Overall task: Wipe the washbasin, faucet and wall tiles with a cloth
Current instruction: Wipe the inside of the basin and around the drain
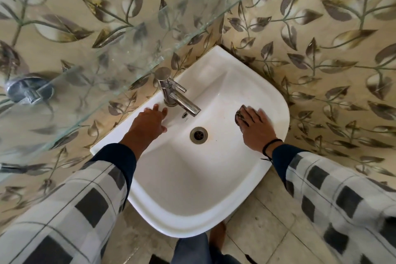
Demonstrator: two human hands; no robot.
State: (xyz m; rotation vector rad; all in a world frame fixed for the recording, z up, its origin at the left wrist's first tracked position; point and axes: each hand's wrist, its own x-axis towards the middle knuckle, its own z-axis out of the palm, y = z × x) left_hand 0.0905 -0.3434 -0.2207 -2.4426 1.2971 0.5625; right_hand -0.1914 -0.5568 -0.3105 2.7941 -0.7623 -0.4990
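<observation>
Two hands on white washbasin (182, 188): our right hand (256, 129) presses dark cloth (239, 116) on right rim (fingers straight); our left hand (149, 122), fingers spread, rests empty on ledge beside faucet (176, 95).

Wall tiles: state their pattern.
The wall tiles are beige with grey-brown leaves on thin stems; head view shows it.

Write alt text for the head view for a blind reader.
From above, a right hand presses a dark cloth on the right side of a white washbasin; the left hand rests beside the chrome faucet. Leaf-patterned wall tiles and a glass shelf stand behind.
</observation>
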